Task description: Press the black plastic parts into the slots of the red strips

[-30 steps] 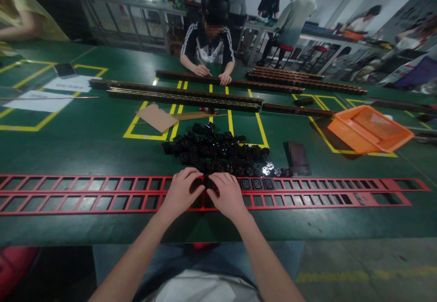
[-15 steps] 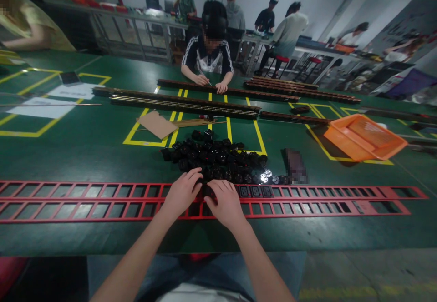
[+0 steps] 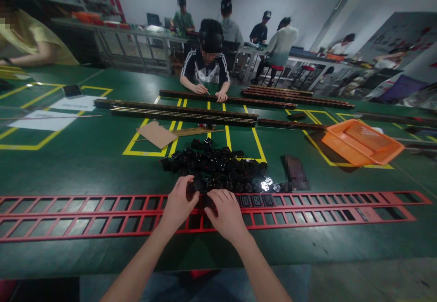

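Note:
My left hand (image 3: 180, 203) is closed, thumb and fingers pinching a small black socket block (image 3: 198, 185) just above the red slotted frame (image 3: 129, 210). Beside it, my right hand (image 3: 225, 207) curls over the frame's upper row. Its fingertips bend down around something dark that I cannot make out. Right of this hand, several black sockets (image 3: 256, 200) are seated side by side in the upper row. Directly beyond both hands lies a loose pile of black socket blocks (image 3: 218, 163), with a few clear pieces (image 3: 266, 183) at its right end.
An orange basket (image 3: 362, 143) rests tilted at the right, and a dark blurred object (image 3: 296, 172) lies beside the pile. Cardboard (image 3: 157, 134) and long dark rails (image 3: 184, 114) lie farther back. Across the table, a person (image 3: 206, 65) works on another rail.
The whole view has shifted, so the table sits lower in the picture. A black block now shows between my left thumb and fingers. My right hand stays at the same place on the frame.

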`<state>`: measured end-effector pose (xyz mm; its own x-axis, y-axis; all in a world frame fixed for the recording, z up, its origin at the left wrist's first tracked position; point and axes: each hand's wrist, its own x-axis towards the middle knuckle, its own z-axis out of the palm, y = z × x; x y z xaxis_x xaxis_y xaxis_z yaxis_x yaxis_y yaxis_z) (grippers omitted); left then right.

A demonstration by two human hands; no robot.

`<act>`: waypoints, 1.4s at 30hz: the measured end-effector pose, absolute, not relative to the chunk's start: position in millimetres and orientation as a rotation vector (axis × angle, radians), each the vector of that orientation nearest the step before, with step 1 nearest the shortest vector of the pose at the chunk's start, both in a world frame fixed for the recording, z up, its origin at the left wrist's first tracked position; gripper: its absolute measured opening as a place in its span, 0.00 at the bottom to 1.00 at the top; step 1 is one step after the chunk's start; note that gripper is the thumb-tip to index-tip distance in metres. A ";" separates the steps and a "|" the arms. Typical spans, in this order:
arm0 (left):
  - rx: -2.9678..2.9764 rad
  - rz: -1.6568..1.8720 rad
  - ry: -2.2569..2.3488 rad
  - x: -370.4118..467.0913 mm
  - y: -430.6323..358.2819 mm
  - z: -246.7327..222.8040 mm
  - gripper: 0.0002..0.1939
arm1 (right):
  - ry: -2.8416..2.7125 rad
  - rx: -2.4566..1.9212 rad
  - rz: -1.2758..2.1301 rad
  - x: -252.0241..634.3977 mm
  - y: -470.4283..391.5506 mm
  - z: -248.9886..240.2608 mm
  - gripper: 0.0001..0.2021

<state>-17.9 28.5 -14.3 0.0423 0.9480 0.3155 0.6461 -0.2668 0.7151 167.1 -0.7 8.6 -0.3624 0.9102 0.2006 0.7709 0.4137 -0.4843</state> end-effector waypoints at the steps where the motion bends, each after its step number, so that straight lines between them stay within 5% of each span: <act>1: 1.946 1.100 1.603 -18.1 28.0 -13.0 0.23 | -2.238 -1.430 0.432 167.2 -0.7 8.7 0.17; 16: 1.928 1.203 1.507 -19.3 30.5 -14.8 0.18 | -2.240 -1.446 0.410 167.3 -0.6 7.6 0.17; 24: 1.946 0.930 1.536 -16.5 28.1 -8.6 0.23 | -2.284 -1.548 0.294 163.5 -0.2 9.9 0.17; 28: 2.022 0.734 1.555 -14.4 28.5 -4.9 0.16 | -2.343 -1.633 0.243 162.8 10.3 12.5 0.16; 35: 2.000 0.845 1.533 -14.8 29.6 -5.5 0.17 | -2.389 -1.441 0.274 178.4 25.6 22.6 0.14; 42: 1.925 1.001 1.810 -88.6 54.1 -5.2 0.24 | -1.771 -2.228 -0.199 301.6 29.7 42.8 0.19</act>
<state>-88.6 54.1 -5.2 -0.0452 0.9613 0.2717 0.7413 -0.1500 0.6542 301.6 29.7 42.8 0.2355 0.9296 0.2834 0.9694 -0.2038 -0.1370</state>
